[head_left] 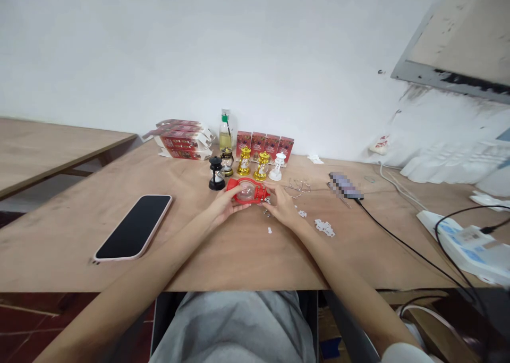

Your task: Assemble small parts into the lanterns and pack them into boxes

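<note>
A small red lantern (246, 191) with a clear globe lies on its side between my two hands, just above the table. My left hand (225, 206) is closed around its base end. The fingers of my right hand (280, 205) close on its top end. Behind it stand a black lantern (216, 174), a dark bronze lantern (227, 162), two gold lanterns, one being the gold lantern (261, 166), and a white lantern (278, 167). Small metal bits (268, 212) lie below my right hand, partly hidden by it.
Flattened red boxes (183, 140) are stacked at the back left, beside a bottle (225, 132). Several red cartons (265, 146) stand against the wall. A phone (134, 227) lies left. White tags (324, 227), wire handles (298, 186), a cabled phone (346, 185) and a power strip (466, 241) are right.
</note>
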A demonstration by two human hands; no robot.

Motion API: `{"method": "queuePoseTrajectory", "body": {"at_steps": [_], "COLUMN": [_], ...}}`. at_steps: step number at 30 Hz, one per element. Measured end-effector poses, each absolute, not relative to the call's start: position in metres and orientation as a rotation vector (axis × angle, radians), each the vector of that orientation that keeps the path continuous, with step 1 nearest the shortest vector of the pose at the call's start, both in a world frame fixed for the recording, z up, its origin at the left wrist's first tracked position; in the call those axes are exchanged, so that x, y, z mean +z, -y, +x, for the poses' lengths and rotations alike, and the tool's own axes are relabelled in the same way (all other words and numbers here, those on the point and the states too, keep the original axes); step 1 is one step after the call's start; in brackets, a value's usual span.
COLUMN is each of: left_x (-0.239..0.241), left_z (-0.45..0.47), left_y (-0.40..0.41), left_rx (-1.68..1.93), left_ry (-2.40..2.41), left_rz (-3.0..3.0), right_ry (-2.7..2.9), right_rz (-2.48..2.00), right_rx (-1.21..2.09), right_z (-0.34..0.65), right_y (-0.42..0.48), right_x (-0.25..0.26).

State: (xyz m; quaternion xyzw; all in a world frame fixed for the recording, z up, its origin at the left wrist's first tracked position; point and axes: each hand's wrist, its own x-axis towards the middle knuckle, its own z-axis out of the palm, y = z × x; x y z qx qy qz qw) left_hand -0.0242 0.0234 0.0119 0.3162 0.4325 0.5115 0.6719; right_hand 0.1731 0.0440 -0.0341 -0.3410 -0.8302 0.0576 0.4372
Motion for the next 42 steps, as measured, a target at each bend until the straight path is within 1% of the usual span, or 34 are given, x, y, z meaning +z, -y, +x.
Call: {"method": "queuePoseTrajectory", "body": {"at_steps": [13, 20, 22, 26, 29, 32, 38, 42], "left_x": [0.009, 0.008, 0.008, 0.008, 0.007, 0.005, 0.005, 0.011], "left_z": [-0.024, -0.024, -0.023, -0.021, -0.021, -0.023, -0.026, -0.027], "left_y": [-0.025, -0.024, -0.023, -0.021, -0.022, -0.024, -0.026, -0.025], "left_rx": [1.202, 1.201, 1.2, 1.203, 1.208, 1.194, 1.148, 1.161], "left_ry": [-0.944, -0.922, -0.939, -0.972, -0.94, -0.892, -0.899, -0.896], "left_rz": [0.736, 0.766, 0.802, 0.897, 0.9, 0.886, 0.835, 0.791], "right_ry": [1.987, 2.019, 2.073, 2.215, 2.26, 2.259, 2.279, 2.21], "right_rz": [-0.907, -0.987, -1.058, -1.171, -1.164, -1.146, -1.133, -1.125], "right_rx": [0.252, 0.257, 0.216, 0.028, -0.073, -0.093, -0.027, 0.128], "right_z": [0.17, 0.172, 0.172, 0.172, 0.172, 0.172, 0.174, 0.178], "right_y": [-0.043, -0.04, -0.041, -0.041, -0.041, -0.04, -0.042, -0.045], "right_x": [-0.031, -0.024, -0.023, -0.023, -0.021, -0.02, -0.022, -0.023]}}
